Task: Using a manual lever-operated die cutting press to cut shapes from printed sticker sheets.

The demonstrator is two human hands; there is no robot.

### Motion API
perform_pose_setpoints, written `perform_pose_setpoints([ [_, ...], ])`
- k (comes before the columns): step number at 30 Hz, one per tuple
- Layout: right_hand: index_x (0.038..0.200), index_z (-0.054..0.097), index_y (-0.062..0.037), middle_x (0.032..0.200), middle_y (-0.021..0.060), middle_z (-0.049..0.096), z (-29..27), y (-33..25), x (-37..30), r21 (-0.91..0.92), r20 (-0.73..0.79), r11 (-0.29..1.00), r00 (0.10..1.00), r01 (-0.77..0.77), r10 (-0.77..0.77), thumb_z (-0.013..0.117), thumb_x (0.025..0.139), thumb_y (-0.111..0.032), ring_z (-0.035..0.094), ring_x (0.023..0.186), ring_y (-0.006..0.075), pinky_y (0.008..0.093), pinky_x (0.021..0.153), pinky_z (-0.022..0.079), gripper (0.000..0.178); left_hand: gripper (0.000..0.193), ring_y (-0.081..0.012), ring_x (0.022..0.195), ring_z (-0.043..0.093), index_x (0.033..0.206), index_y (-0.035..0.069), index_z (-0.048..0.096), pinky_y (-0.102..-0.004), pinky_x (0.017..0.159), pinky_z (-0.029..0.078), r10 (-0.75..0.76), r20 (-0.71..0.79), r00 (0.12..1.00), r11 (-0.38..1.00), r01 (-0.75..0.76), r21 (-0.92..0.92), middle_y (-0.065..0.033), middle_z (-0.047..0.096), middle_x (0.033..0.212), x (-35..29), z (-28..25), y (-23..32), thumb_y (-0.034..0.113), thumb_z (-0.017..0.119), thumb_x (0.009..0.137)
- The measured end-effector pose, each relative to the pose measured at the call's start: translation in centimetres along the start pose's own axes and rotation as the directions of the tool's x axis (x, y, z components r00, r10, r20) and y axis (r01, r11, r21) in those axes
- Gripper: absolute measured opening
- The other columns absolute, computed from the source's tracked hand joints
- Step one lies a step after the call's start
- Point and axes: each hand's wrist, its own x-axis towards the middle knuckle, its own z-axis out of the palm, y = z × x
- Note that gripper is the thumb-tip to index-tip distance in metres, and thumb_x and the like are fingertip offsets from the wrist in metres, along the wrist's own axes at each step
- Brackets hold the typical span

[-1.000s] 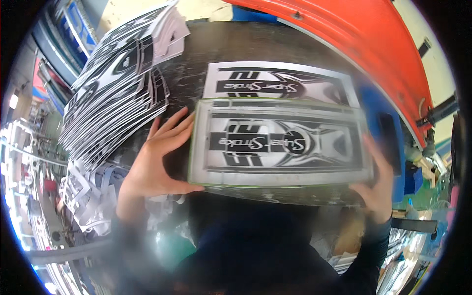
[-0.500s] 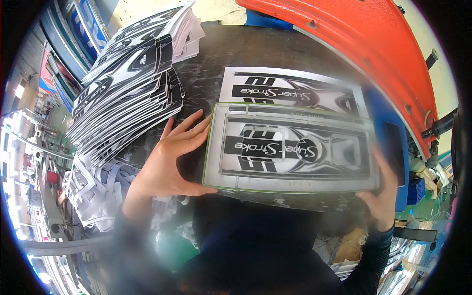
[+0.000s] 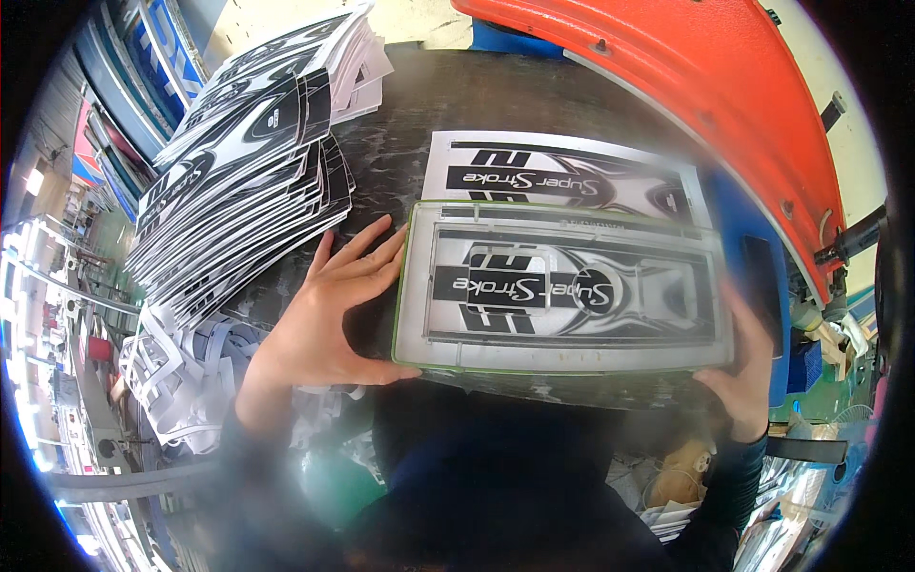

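A clear rectangular cutting die (image 3: pixel 572 357), with a green edge and cut-outs in its plate, lies over a printed sheet (image 3: pixel 562 179). The sheet's black, white and grey pattern shows through the die, and its upper part sticks out behind. My left hand (image 3: pixel 319 319) holds the die's left end, the thumb at the near corner and the fingers spread along the side. Around the right end curls my right hand (image 3: pixel 748 367), its thumb at the near edge; its other fingers are partly hidden or blurred behind the die.
Stacked printed sheets (image 3: pixel 238 214) fan out at the left of the dark table (image 3: pixel 410 105). White paper offcuts (image 3: pixel 186 372) heap below them. A red machine arm (image 3: pixel 705 86) curves over the back right, above a blue surface (image 3: pixel 777 286).
The view has shifted very slightly. Both hands stay at the ends of the die, and the die rests at the same place over the sheet.
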Motion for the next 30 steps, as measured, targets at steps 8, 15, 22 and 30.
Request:
perform_pose_setpoints([
  [8,0.138,0.042,0.0042,0.142,0.0212,0.042,-1.4,-0.3,0.8,-0.067,-0.152,0.988,0.977,0.142,-0.151,0.071,0.079,-0.041,0.040,0.132,0.0273,0.0400,0.111,0.024,0.079,0.090,-0.0374,0.141,0.023,0.141,0.003,0.039,-0.0647,0.109,0.009,0.010,-0.031,0.999,0.998,-0.012,-0.058,-0.0135,0.034,0.150,-0.4,0.0,0.0,0.033,0.075,0.064],
  [15,0.138,0.042,-0.0032,0.141,0.0152,0.039,-18.8,4.2,7.0,-0.031,-0.806,0.979,0.574,0.203,-0.145,0.061,0.091,-0.032,0.040,0.130,0.0215,0.0368,0.097,0.043,0.059,0.083,-0.0352,0.138,0.030,0.145,0.005,0.033,-0.0595,0.111,0.009,-0.066,-0.188,0.980,0.978,0.026,-0.208,-0.0155,0.040,0.145,-1.3,0.9,-0.1,0.031,0.071,0.075],
  [22,0.088,0.058,-0.0049,0.064,0.0021,0.054,-16.9,0.0,10.2,0.467,-0.749,0.824,0.639,0.321,0.176,0.068,0.087,-0.024,0.053,0.059,0.0122,0.0236,0.056,0.043,0.021,0.076,-0.0308,0.135,0.036,0.148,0.007,0.025,-0.0519,0.112,0.014,-0.052,-0.322,0.945,0.868,-0.116,-0.483,-0.0142,0.047,0.140,-1.8,1.9,-1.4,0.030,0.064,0.087],
  [30,0.087,0.058,-0.0032,0.066,0.0018,0.055,-13.0,-2.8,7.5,0.349,-0.794,0.885,0.600,0.309,0.103,0.069,0.084,-0.023,0.053,0.058,0.0109,0.0246,0.053,0.043,0.023,0.062,-0.0276,0.121,0.050,0.140,-0.003,0.037,-0.0370,0.106,0.029,0.045,-0.650,0.758,0.870,-0.350,-0.348,-0.0191,0.057,0.129,-1.2,2.2,-0.7,0.020,0.058,0.086],
])
